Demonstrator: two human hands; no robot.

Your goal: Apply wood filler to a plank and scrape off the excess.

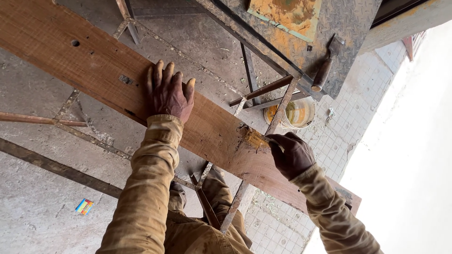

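A long reddish-brown wooden plank (94,66) lies slantwise across a rusty metal frame (245,183). My left hand (168,92) rests flat on the plank's middle, fingers spread, pressing down. My right hand (291,154) is closed around a small putty knife (270,140) whose tip touches a yellowish smear of filler (254,139) on the plank's near edge. Both arms wear tan, stained sleeves.
A bucket with yellow paste (296,113) stands on the tiled floor beyond the plank. A steel tread plate (339,28) at the top carries a wooden-handled tool (325,70) and a paste-smeared board (287,14). A small colourful box (84,206) lies on the concrete at lower left.
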